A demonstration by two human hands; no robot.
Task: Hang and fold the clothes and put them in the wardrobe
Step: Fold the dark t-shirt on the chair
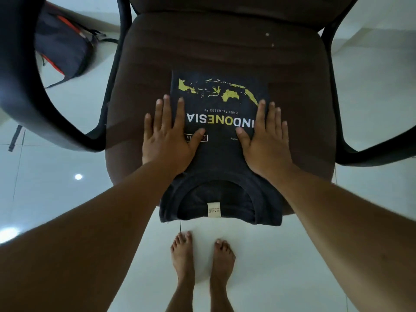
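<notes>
My left hand (167, 140) and right hand (265, 140) press flat, open, gripping nothing, on the folded T-shirt's (219, 158) side edges; its long axis runs away from me; collar nearest.

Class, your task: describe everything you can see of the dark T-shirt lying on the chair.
The T-shirt is dark navy, soft knit by its look, folded into a narrow rectangle lying flat on the brown chair seat. Its front faces up, showing a yellow map, "INDONESIA" and small text. The collar end, with a white neck label, overhangs the seat's front edge. The left hand and right hand press flat on its side edges.
</notes>
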